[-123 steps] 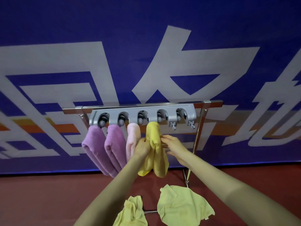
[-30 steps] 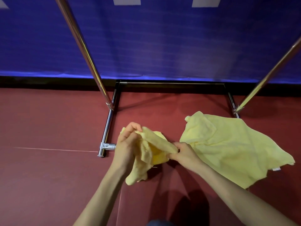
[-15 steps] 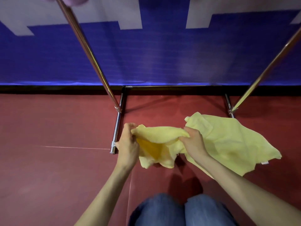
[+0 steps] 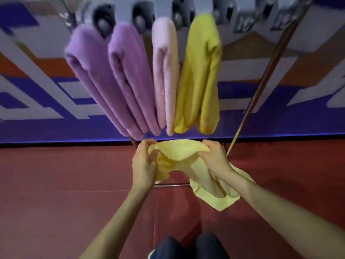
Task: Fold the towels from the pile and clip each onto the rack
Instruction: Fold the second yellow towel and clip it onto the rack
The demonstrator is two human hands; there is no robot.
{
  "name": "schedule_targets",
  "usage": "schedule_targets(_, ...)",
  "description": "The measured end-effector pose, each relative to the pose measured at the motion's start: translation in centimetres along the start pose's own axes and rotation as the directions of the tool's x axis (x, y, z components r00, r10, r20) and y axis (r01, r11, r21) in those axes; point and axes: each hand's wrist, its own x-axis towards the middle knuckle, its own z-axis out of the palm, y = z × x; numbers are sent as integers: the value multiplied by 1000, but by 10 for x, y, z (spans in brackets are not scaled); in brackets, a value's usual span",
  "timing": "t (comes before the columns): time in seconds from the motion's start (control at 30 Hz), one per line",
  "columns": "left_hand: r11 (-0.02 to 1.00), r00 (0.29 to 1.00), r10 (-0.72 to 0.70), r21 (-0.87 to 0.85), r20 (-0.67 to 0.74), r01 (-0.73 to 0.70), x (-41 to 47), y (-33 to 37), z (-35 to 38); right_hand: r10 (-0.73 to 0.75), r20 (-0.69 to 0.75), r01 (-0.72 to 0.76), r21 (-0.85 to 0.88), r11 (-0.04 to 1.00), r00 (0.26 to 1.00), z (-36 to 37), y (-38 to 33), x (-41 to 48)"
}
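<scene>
lifted now, well clear of the red floor [image 4: 56, 212]: a pale yellow towel [image 4: 179, 152], held up just below the hanging row, where half a second ago it was being gathered low beside the rack's foot. stretched between two hands along its top edge, sagging in the middle, lower part trailing down to the right.

left hand [image 4: 144, 165] curled round the towel's left end, fingers closed into the cloth. right hand [image 4: 214, 157] clamped on the right end, fingers folded over the edge, thumb hidden underneath.

a second pale yellow towel [image 4: 224, 202] lying on the floor, partly behind the right forearm; hard to tell where the held cloth ends and this one begins.

overhead, blurred by head motion: grey clip rack [image 4: 233, 17] with four folded towels already hanging — two purple towels [image 4: 104, 77], one pink towel [image 4: 166, 75], one mustard yellow towel [image 4: 201, 71]. to the right of these, what look like free clips. slanted chrome leg [image 4: 265, 75] at right, blue printed banner [image 4: 37, 101] behind.

likely meaning: pickup done, folding just starting; towel not yet squared, so edges to be matched before clipping beside the mustard one.
</scene>
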Motion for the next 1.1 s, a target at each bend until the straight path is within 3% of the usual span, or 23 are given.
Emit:
schedule_targets(0.17,1000,999,-28,6,28,28,6,94,-56,-38,14,38,-1,999,999,-58,-96,-27)
schedule_targets(0.43,981,965,190,-1,180,-193,15,214,-129,-23,206,42,-89,995,978,-117,-199,-54)
schedule_targets(0.6,941,919,336,-113,208,-319,11,264,-152,16,299,-58,133,989,954,-119,-230,-66)
schedule_targets(0.8,911,875,413,-128,254,-392,10,277,-164,-56,508,-124,315,941,860,-107,-242,-75)
schedule_targets(0.9,911,876,408,-55,257,-408,18,277,-170,-95,501,-142,414,899,860,-101,-249,-76)
schedule_targets(1.0,880,877,406,150,257,-451,31,269,-174,-131,491,-134,467,874,861,-104,-258,-73)
schedule_targets(1.1,891,894,315,224,318,-394,40,250,-178,-166,463,-92,485,870,871,-111,-268,-69)
